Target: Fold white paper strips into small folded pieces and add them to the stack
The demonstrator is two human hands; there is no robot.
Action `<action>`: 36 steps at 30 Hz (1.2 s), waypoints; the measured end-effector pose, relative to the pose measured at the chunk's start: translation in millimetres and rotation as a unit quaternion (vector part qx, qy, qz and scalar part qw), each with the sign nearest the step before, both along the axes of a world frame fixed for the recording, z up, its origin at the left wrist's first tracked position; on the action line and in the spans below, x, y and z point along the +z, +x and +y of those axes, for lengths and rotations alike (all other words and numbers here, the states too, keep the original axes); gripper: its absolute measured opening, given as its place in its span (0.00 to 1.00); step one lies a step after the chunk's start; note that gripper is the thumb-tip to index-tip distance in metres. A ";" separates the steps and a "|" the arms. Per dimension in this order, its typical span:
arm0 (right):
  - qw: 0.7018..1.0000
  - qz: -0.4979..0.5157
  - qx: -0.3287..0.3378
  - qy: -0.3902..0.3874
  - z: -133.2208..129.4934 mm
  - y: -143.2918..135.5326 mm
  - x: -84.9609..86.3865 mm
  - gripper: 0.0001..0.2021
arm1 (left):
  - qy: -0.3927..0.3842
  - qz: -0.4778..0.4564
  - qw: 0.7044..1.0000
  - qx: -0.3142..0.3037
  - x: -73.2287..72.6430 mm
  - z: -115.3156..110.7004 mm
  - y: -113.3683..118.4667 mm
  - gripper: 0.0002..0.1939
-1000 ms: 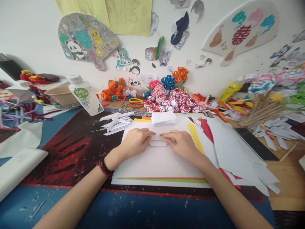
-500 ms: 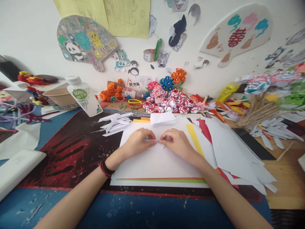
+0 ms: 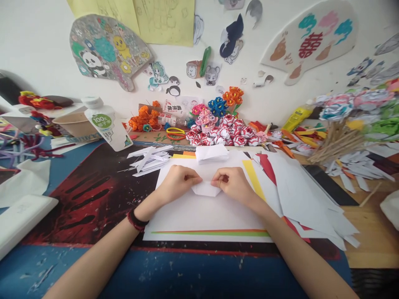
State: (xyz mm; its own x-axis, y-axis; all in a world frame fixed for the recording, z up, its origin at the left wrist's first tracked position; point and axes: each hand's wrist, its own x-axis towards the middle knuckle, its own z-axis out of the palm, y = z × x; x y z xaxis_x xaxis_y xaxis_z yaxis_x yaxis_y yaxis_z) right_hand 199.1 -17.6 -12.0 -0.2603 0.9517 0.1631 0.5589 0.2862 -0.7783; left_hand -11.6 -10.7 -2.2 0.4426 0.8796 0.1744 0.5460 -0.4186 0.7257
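Observation:
Between both hands is a small piece of folded white paper (image 3: 206, 189), its lower edge angled at the corners. My left hand (image 3: 180, 182) pinches its left side with thumb and forefinger. On the right side, my right hand (image 3: 231, 182) holds it in a similar pinch, the other fingers curled. Under the hands lies a large white sheet (image 3: 199, 216) with thin orange and green strips along its near edge. Just beyond the hands sits a small stack of white paper (image 3: 212, 153). A pile of folded white strips (image 3: 151, 159) is at the left.
Red-and-white paper flowers (image 3: 230, 132) crowd the back by the wall. A white bottle (image 3: 107, 124) stands back left, with a long white box (image 3: 28, 222) nearer. Loose white sheets (image 3: 299, 195) and a black strip (image 3: 330, 185) lie right, near a bundle of sticks (image 3: 332, 141).
The folded paper has tipped from nearly edge-on to show its broad face below the fingers. My hands have drawn slightly apart at the fingertips. The whole view has shifted a little.

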 end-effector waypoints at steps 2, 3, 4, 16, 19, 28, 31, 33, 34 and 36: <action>1.000 -0.007 0.017 -0.012 1.0 0.8 0.1 0.03 | 0.018 0.004 1.000 0.018 1.8 0.4 -0.2 0.07; 0.999 -0.005 0.028 -0.018 1.5 1.3 0.4 0.04 | 0.025 0.006 0.999 0.024 3.2 0.5 -0.3 0.07; 0.999 0.004 0.038 -0.027 2.0 2.0 0.9 0.04 | 0.029 0.005 0.999 0.029 4.8 0.8 -0.7 0.09; 0.955 0.280 -0.021 -0.099 3.3 1.2 3.7 0.13 | 0.026 -0.026 0.998 0.048 5.7 -11.2 11.4 0.13; 0.953 0.284 -0.013 -0.105 2.9 -3.3 1.7 0.13 | 0.022 -0.039 0.998 0.049 3.5 -16.1 20.0 0.10; 0.958 0.210 0.046 -0.190 3.3 1.4 6.3 0.18 | 0.027 -0.022 0.996 0.079 5.7 -8.3 7.8 0.09; 0.974 0.177 0.011 -0.144 6.0 9.0 6.2 0.22 | 0.038 0.051 0.998 0.027 9.3 -6.4 -0.2 0.09; 0.985 0.133 0.019 -0.109 7.2 12.9 4.6 0.18 | 0.050 0.090 0.995 0.008 9.7 -5.4 -4.2 0.10; 0.989 0.107 0.023 -0.097 7.5 13.9 3.6 0.16 | 0.056 0.099 0.993 0.003 8.9 -4.7 -5.6 0.10; 0.995 0.052 0.020 -0.079 7.3 14.1 1.1 0.13 | 0.060 0.105 0.993 -0.001 5.9 -2.7 -7.7 0.10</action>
State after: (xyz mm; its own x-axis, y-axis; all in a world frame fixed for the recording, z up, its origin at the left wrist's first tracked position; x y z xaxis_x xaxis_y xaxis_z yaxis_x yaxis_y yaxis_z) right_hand 213.3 -10.3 -10.9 -0.2878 0.9568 0.0405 0.4628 0.1760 -0.8688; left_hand -19.3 -13.4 3.7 0.4826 0.8568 0.1820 0.6788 -0.4971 0.5404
